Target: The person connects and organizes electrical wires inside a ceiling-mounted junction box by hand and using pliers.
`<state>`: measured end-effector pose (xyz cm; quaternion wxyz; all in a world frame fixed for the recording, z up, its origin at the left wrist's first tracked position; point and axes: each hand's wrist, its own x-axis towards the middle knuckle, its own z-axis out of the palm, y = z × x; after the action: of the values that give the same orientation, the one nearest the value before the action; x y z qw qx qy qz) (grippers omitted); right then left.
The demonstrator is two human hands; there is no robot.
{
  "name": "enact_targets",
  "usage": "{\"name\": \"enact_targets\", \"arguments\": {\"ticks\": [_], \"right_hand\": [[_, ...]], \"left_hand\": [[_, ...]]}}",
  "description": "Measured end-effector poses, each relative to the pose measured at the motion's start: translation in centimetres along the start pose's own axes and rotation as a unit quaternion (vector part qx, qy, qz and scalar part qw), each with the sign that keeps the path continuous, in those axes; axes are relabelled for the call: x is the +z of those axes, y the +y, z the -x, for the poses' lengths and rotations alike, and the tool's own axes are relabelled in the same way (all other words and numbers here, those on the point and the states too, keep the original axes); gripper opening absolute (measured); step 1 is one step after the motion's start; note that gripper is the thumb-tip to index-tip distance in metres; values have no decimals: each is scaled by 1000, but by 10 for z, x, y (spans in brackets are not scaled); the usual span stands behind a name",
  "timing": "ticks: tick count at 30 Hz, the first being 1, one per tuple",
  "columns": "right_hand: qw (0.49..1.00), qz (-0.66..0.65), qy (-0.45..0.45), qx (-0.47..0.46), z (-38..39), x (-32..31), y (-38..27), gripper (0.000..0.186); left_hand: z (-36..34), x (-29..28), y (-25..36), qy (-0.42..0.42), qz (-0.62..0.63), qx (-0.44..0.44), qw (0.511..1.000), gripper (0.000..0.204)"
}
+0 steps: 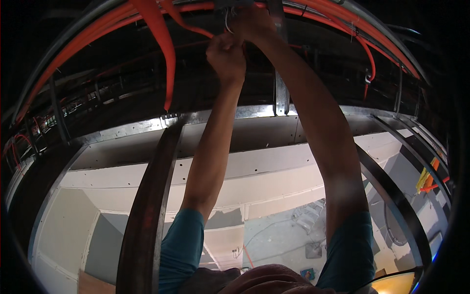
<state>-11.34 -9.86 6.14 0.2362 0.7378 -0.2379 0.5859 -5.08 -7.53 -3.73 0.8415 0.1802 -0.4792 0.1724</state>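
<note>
Both my arms reach up to a dark junction box (226,12) at the top of the view. Thin pale wires (227,23) hang from it in a loop. My left hand (228,59) is just below the wires, its fingers curled into a pinch; what lies between them is too small to make out. Close beside it and slightly higher, my right hand (252,24) is up against the box and wires. Its fingers are in shadow and partly hidden, so their hold does not show. An orange conduit (193,30) runs toward the box from the left.
A thick orange conduit (169,73) hangs down left of my arms. More orange conduits (350,29) run along the top. Metal ceiling studs (152,206) and a metal rail (129,131) cross around me. Far below is a floor (279,245) with a ladder-like object (308,218).
</note>
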Motion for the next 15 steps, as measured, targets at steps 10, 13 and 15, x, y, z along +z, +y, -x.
{"name": "enact_targets", "arguments": {"ticks": [10, 13, 15], "right_hand": [[989, 101, -102, 22, -1, 1, 1, 26], [989, -37, -74, 122, 6, -13, -25, 26], [983, -58, -122, 122, 10, -15, -19, 26]], "left_hand": [[-10, 12, -16, 40, 28, -36, 998, 6], [-20, -3, -22, 69, -80, 110, 988, 5], [-13, 2, -20, 53, -24, 27, 998, 5]]}}
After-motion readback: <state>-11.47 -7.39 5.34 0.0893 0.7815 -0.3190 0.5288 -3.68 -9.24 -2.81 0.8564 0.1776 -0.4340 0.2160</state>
